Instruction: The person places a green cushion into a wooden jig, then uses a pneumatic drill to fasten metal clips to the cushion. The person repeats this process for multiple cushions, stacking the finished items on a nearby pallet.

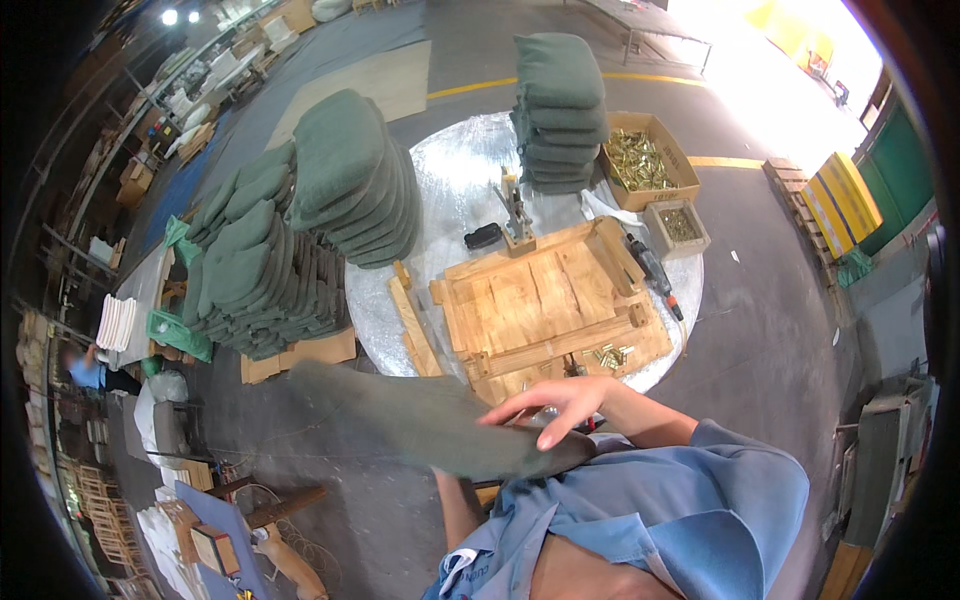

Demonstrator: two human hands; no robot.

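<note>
Your right hand (pixel 568 404) had a fairly wide grip, fingers and thumb spread over the near end of the blurred grey-green cushion (pixel 410 415), at the round surface's (pixel 455 150) seven o'clock. The cushion hid your left hand, so its grip could not be told. A power screwdriver (pixel 652 268) lay at the surface's three o'clock.

At right, a striped yellow block (pixel 842 205) stands by a wooden pallet (pixel 794 192), near a green panel (pixel 905 175). A yellow line (pixel 470 89) crosses the floor (pixel 760 370). Far left, a person (pixel 90 375) is near a white stack (pixel 118 323).
</note>
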